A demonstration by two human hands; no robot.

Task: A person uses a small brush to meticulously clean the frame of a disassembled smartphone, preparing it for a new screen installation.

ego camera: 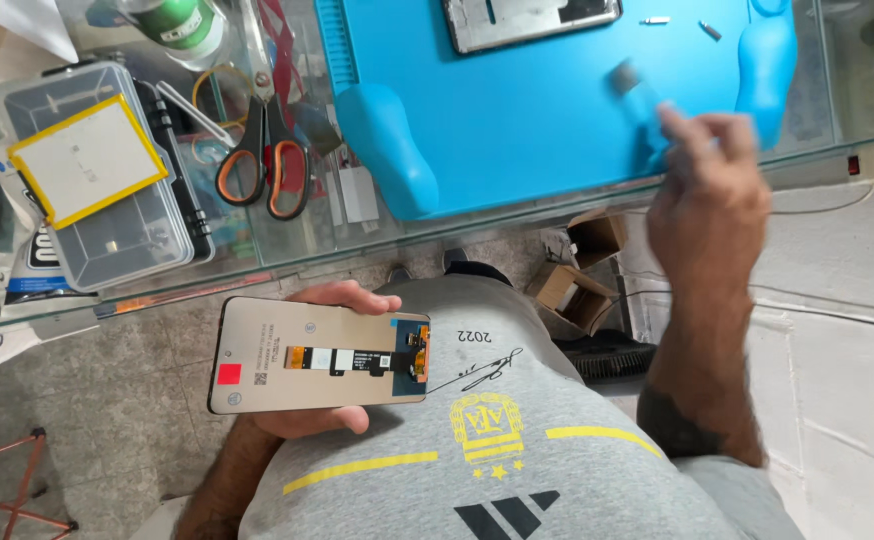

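The phone screen panel (319, 354) lies back-up in the left hand (307, 360), gripped by the edges over the lap, off the glass table (377, 215). The right hand (707, 205) pinches a blurred small tool (625, 78) above the blue mat (537, 110). One slip could drop the panel or snag its ribbon.

We see bright, even daylight with soft, faint shadows. The glass table (257, 235) shows mild glare. Our right hand (709, 200) is smeared by motion blur, while the scissors (265, 160) stay sharp. Edges bend slightly.
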